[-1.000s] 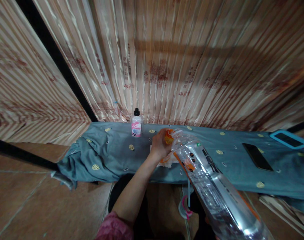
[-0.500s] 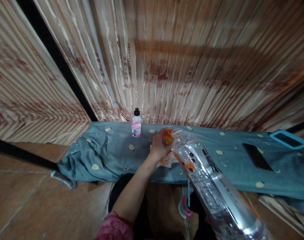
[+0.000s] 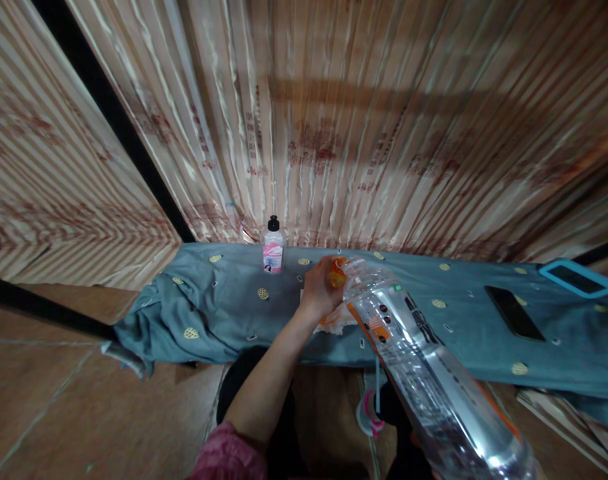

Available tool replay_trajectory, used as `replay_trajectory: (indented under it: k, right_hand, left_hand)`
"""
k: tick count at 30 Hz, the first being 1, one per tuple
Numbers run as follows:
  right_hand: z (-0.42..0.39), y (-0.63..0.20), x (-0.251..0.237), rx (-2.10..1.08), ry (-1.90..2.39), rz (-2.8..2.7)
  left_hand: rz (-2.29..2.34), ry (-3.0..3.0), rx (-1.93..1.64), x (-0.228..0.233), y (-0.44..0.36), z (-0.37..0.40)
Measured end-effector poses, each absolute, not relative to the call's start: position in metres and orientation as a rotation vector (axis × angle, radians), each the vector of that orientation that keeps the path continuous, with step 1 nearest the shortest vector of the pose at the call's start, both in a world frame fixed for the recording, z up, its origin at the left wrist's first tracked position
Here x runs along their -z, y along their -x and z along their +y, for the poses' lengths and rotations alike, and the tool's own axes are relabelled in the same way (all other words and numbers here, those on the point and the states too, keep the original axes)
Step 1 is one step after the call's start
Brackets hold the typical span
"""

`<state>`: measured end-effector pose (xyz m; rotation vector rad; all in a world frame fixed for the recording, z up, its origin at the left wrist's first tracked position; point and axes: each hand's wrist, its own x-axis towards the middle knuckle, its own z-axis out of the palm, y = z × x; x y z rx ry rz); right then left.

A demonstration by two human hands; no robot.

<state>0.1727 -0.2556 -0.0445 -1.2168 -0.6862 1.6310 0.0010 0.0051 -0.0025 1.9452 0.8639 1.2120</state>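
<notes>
As the left hand (image 3: pixel 320 288) clasps an orange piece (image 3: pixel 338 275) at its mouth, seemingly for steadiness, a bottle (image 3: pixel 429 363) slants over the tabletop's (image 3: pixel 234 313) near edge; right hand's (image 3: pixel 435 475) grip indiscernible.

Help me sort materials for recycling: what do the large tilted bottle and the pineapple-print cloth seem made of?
Large bottle: probably clear, glossy plastic; it is see-through with bright highlights. Pineapple-print cloth: matte fabric, judging by its soft folds; fiber unclear.
</notes>
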Motion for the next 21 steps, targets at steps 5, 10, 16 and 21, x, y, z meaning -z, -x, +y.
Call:
replay_trajectory:
  k: [5, 10, 16, 21]
  right_hand:
    - [-0.256, -0.168, 0.036, -1.551, 1.229, -0.643]
    - [-0.253, -0.168, 0.033, -1.509, 1.248, -0.652]
    - [-0.249, -0.163, 0.031, -1.358, 1.269, -0.681]
    - [-0.275, -0.14, 0.016, -1.044, 1.27, -0.649]
  left_hand:
    - [0.876, -1.947, -1.204, 0.002, -0.001, 0.005]
    - [0.868, -1.934, -1.191, 0.0, 0.0, 0.004]
    - [0.87, -1.935, -1.2, -0.001, 0.0, 0.004]
    - [0.858, -1.935, -1.196, 0.0, 0.0, 0.004]
